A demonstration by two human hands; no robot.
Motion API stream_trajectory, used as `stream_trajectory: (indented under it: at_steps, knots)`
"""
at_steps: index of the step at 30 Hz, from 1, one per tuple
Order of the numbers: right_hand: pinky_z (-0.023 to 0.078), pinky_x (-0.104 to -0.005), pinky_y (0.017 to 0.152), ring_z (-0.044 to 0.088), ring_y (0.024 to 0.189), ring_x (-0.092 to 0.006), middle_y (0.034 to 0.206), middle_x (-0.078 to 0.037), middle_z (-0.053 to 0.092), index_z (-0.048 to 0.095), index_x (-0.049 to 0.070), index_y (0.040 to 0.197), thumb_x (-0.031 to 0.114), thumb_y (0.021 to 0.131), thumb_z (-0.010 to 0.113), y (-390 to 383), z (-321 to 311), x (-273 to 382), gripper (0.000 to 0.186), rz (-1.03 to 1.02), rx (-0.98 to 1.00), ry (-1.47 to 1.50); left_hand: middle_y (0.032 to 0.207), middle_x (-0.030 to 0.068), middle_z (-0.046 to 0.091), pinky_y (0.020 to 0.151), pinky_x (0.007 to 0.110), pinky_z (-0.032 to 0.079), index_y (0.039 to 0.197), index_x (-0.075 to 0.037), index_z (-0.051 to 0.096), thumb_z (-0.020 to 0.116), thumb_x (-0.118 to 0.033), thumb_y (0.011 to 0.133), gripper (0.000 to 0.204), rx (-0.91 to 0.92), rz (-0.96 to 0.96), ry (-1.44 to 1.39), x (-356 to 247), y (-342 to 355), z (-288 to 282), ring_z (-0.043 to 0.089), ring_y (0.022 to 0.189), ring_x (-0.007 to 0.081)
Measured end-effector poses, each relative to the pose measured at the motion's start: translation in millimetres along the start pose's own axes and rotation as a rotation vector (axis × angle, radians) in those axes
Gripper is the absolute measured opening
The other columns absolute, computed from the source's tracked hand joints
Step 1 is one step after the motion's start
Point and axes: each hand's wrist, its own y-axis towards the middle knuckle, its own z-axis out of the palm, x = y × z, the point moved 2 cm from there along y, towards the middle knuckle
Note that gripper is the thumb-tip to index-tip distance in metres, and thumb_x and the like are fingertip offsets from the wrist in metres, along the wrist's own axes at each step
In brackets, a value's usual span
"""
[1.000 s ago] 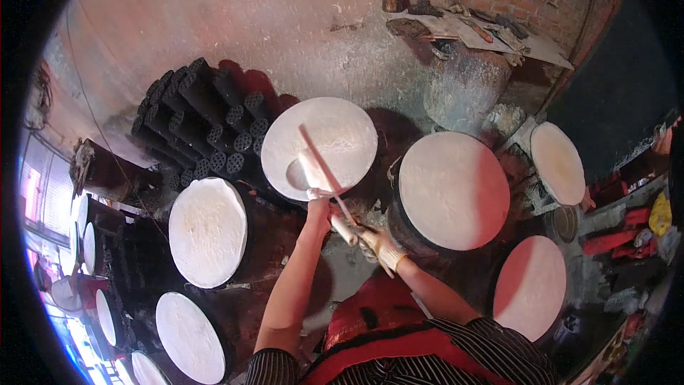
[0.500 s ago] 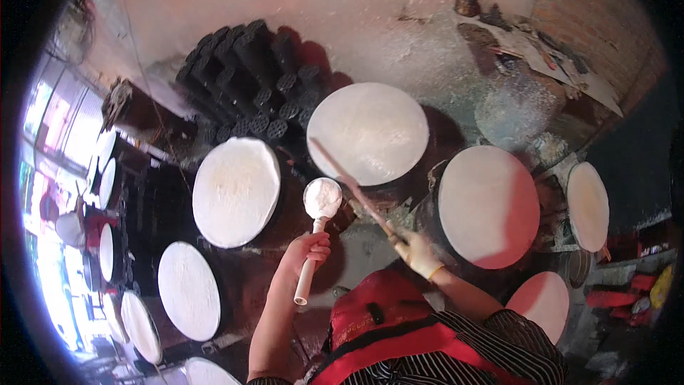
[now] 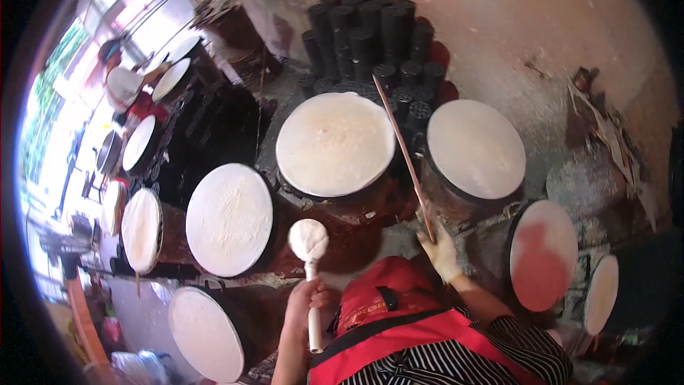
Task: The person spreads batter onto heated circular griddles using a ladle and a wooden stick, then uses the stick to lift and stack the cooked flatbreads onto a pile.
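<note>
In my left hand point(image 3: 308, 294), fingers wrapped round its pale handle, is a ladle point(image 3: 308, 240) with a round head full of a white, dough-like mass. My right hand point(image 3: 442, 251), in a pale glove, grips the lower end of a long thin wooden stick point(image 3: 403, 150) that slants up and away to the left. Straight ahead lies a round griddle point(image 3: 335, 144) covered with a thin white sheet. The stick passes over the gap between it and another white-covered griddle point(image 3: 476, 148) to the right. Neither tool visibly touches a griddle.
Several more white-topped round griddles stand around me, including one at left point(image 3: 229, 219), one at lower left point(image 3: 206, 334) and one at right point(image 3: 543, 255). Black perforated coal cylinders point(image 3: 363, 36) are stacked by the wall. Another person point(image 3: 125, 85) stands at griddles far left.
My view has turned left, so the griddles and coal stack sit further right in the picture. The stick now points more steeply upward. Both hands keep hold of their tools.
</note>
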Motion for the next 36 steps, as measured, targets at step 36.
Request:
stream_trajectory:
  at_steps: [36]
  knots:
    - [0.046, -0.0423, 0.095, 0.060, 0.108, -0.0343, 0.114, -0.016, 0.065, 0.062, 0.006, 0.119, 0.020, 0.080, 0.068, 177.3, 236.4, 439.6, 0.041, -0.895, -0.243, -0.819, 0.075, 0.0004, 0.039, 0.039, 0.016, 0.030, 0.116, 0.002, 0.048, 0.044, -0.009, 0.102, 0.018, 0.014, 0.443, -0.737, -193.1, -187.7, -223.4, 0.034, 0.054, 0.0051]
